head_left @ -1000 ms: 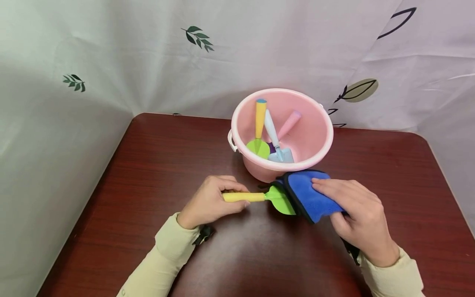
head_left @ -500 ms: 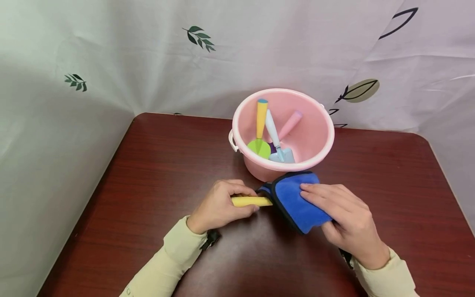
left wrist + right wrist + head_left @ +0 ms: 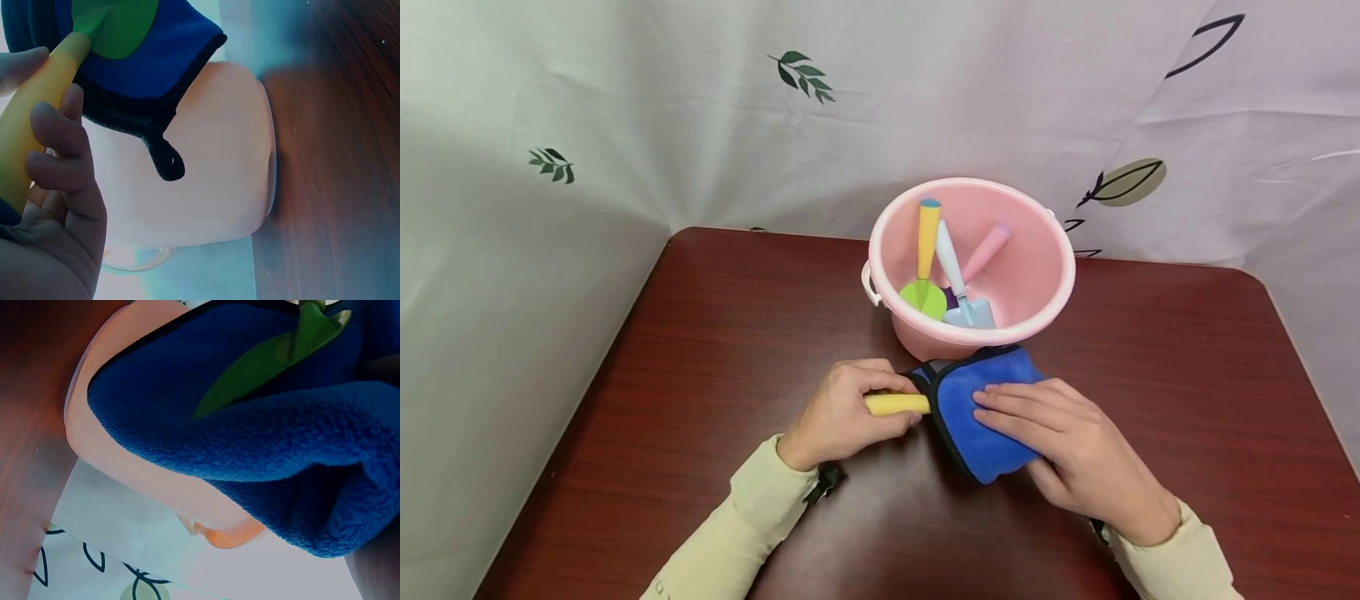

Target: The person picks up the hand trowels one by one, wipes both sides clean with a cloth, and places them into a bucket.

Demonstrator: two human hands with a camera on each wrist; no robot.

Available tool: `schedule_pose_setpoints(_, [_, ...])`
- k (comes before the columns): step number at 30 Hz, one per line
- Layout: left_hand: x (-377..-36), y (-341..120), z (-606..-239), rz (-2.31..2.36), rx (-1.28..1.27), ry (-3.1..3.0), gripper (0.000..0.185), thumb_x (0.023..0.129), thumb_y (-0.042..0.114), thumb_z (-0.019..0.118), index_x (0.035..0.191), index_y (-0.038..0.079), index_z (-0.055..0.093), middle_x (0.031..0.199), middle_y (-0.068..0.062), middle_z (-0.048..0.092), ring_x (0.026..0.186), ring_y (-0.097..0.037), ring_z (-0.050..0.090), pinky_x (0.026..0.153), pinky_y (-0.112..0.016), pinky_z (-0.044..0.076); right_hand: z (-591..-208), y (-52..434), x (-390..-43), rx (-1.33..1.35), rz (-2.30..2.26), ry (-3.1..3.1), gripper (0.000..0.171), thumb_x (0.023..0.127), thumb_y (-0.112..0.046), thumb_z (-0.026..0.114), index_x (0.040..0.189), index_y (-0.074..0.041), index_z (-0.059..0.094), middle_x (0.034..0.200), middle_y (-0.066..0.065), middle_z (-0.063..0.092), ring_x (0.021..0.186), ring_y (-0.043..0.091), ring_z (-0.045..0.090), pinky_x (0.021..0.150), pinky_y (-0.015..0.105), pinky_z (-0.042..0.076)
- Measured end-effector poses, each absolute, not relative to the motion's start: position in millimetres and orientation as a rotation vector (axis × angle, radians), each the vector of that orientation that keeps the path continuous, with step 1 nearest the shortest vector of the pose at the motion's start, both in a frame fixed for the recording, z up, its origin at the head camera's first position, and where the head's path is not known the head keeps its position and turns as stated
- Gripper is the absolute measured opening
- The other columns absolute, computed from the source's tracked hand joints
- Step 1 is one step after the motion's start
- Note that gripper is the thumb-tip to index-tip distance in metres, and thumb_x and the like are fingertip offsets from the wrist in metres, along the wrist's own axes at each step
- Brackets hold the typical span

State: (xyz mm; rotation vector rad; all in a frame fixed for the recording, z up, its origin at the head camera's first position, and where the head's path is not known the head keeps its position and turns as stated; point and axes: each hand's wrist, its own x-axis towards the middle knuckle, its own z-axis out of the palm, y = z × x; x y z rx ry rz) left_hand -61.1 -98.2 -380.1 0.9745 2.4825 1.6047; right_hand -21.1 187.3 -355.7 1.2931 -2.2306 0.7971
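Observation:
My left hand [image 3: 842, 417] grips the yellow handle of a toy shovel [image 3: 895, 404], thumb on one side and fingers curled on the other. Its green blade [image 3: 119, 31] lies against a blue cloth [image 3: 977, 408] with black edging, and the cloth hides it in the head view. From the right, my right hand [image 3: 1075, 442] holds the cloth folded over the blade, fingers on top and thumb underneath. In the right wrist view, part of the green blade shows inside the fold. A black loop hangs from one cloth corner in the left wrist view.
A pink bucket [image 3: 1033, 275] with a white handle stands just behind the cloth. Inside lean a yellow-and-green shovel [image 3: 928, 242], a light blue shovel [image 3: 951, 262] and a pink-handled tool [image 3: 987, 250]. The dark red wooden table [image 3: 737, 333] meets a pale leaf-print curtain [image 3: 685, 100].
The cloth has slid left along the shovel, covering the green blade up to the handle. My right hand has shifted left with it; my left hand has moved slightly right and down.

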Motion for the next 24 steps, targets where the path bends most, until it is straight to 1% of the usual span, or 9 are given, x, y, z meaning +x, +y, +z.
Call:
schedule_pose_setpoints(9, [-62,-98,-382,1.638,0.995,2.441,0.018,0.078,0.013,0.083,0.096,0.014,0.08,0.081,0.011,0.067,0.067,-0.004,0.059,0.059,-0.022,0.05,-357,190,-21,1.284,0.788,-2.268,0.045,0.095,-0.012,0.037,0.122,-0.008,0.072,0.126,0.007,0.068,0.114,0.026,0.064,0.106,0.028,0.033])
schedule_pose_setpoints(20, [-63,-102,-376,1.668,0.962,2.437,0.017,0.078,0.012,0.083,0.095,0.016,0.08,0.08,0.011,0.066,0.067,-0.007,0.058,0.059,-0.025,0.048,-353,196,-25,1.262,0.822,-2.255,0.048,0.088,-0.007,0.037,0.12,-0.006,0.073,0.123,0.008,0.07,0.112,0.026,0.065,0.102,0.024,0.036])
schedule_pose_setpoints(24, [-63,-104,-374,1.686,0.955,2.421,0.017,0.079,0.011,0.082,0.095,0.016,0.079,0.081,0.01,0.067,0.068,-0.008,0.058,0.059,-0.025,0.048,-352,200,-26,1.25,0.821,-2.249,0.047,0.089,-0.008,0.037,0.119,-0.005,0.073,0.122,0.009,0.07,0.111,0.026,0.066,0.102,0.024,0.036])
